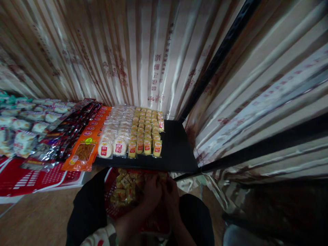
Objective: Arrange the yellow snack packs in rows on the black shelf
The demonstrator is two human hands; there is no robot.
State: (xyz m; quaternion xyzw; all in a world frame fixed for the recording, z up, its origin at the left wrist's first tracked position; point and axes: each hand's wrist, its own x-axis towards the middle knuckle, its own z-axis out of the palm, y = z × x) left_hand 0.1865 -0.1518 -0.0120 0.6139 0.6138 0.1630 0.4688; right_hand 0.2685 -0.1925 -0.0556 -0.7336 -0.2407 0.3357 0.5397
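- Here you are, both hands low over the red plastic basket (109, 205) between your knees, just in front of the black shelf (175, 152).
- Your left hand (153, 188) and right hand (171, 191) come together at the basket's far right part, fingers bent inward and close to each other.
- Are they pinching a packet? Too dark to tell; whether either hand is closed on anything, you can't read from here.
- Small yellow clear-wrapped packets (121, 194) lie in a loose heap in the basket, beside your left hand.
- Up on the shelf, upright yellow packets with red-and-white labels (147, 147) stand in neat rows, and left of them come round white packets in clear wrap (105, 149).
- Further left, there's the long orange bag (85, 147), then the dark red glossy packets (77, 128).
- The step in hand looks like fine two-handed handling of something small, down at the basket.
- From this pose, the next move seems to call for a light fingertip grip, wrappers uncrushed, and care around the shelf's near edge, just beyond your fingers.
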